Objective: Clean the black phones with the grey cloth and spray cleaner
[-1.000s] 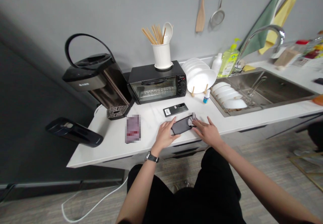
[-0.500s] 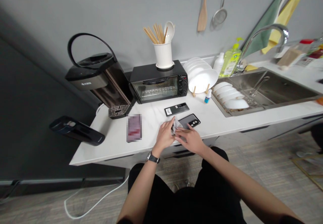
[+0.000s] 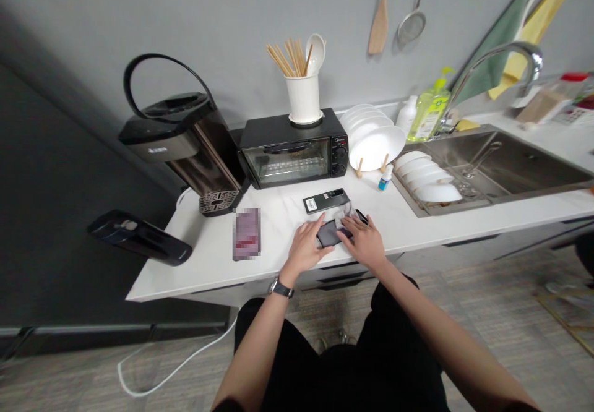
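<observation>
A dark phone (image 3: 328,234) lies back up on the white counter in front of me. My left hand (image 3: 305,246) grips its left end between thumb and fingers. Under the fingers of my right hand (image 3: 365,245) is a crumpled grey cloth (image 3: 344,210), pressed onto the camera end of the phone and partly hidden. Just behind lies a second dark phone (image 3: 326,200) with a white label, untouched. A small white bottle with a blue label (image 3: 385,179) stands to the right. Left of my hands is a blurred-out purple rectangular item (image 3: 246,236).
Behind are a toaster oven (image 3: 292,158) with a white utensil pot (image 3: 304,99) on top and racked white plates (image 3: 375,146). A black drink machine (image 3: 195,152) and a dark cylinder (image 3: 142,239) stand left. The sink (image 3: 501,164), holding bowls (image 3: 429,180), is right.
My right hand has slid the cloth rightward along the phone, from its left part to its camera end. The phone's left part now shows, with my left hand still beside it.
</observation>
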A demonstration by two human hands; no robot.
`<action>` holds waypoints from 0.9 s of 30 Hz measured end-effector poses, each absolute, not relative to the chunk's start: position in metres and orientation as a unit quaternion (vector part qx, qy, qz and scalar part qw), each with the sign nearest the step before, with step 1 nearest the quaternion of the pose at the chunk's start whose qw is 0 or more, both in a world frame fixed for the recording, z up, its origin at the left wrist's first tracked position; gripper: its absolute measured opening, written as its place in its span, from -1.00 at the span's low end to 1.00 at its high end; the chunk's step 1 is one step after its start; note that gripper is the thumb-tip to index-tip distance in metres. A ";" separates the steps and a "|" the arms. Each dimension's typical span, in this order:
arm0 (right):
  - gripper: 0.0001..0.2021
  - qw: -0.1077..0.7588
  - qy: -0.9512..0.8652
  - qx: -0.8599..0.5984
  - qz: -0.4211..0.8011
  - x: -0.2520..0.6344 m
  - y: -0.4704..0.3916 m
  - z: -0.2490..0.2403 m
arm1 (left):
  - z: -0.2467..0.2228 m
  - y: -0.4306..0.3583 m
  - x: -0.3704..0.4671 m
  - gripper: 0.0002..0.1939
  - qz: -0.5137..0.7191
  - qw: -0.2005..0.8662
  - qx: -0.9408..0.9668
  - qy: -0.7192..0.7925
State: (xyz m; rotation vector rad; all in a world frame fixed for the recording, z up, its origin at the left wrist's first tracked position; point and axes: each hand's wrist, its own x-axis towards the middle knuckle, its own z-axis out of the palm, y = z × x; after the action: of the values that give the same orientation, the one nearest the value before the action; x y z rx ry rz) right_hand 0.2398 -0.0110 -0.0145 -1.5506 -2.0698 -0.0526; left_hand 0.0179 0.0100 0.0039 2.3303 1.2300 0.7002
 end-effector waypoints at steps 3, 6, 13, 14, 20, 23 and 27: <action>-0.59 0.277 -0.796 -0.538 0.026 0.211 -0.018 -0.008 | 0.001 0.010 0.017 0.01 0.252 0.201 0.838 0.441; -0.65 0.284 -0.822 -0.485 0.093 0.193 -0.031 -0.002 | -0.001 0.008 0.015 -0.01 0.245 0.190 0.840 0.445; -0.67 0.270 -0.826 -0.487 0.087 0.230 -0.046 -0.005 | 0.000 0.004 0.015 0.07 0.249 0.197 0.835 0.449; -0.65 0.263 -0.823 -0.499 0.070 0.241 -0.046 -0.007 | 0.001 0.004 0.015 0.09 0.252 0.200 0.834 0.447; -0.60 0.264 -0.769 -0.581 -0.031 0.272 -0.025 -0.013 | 0.006 0.007 0.017 0.06 0.255 0.215 0.838 0.432; -0.60 0.272 -0.757 -0.594 -0.032 0.244 -0.015 -0.013 | 0.006 0.008 0.017 0.04 0.255 0.216 0.840 0.428; -0.60 0.271 -0.796 -0.541 0.015 0.193 -0.023 -0.004 | 0.001 0.008 0.015 -0.05 0.252 0.202 0.845 0.426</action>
State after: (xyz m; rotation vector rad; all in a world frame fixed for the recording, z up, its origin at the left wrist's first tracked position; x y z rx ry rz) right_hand 0.1928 -0.0235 -0.0040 -1.4564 -2.1450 0.0405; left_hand 0.0148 0.0085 0.0010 2.3593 1.1890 0.7046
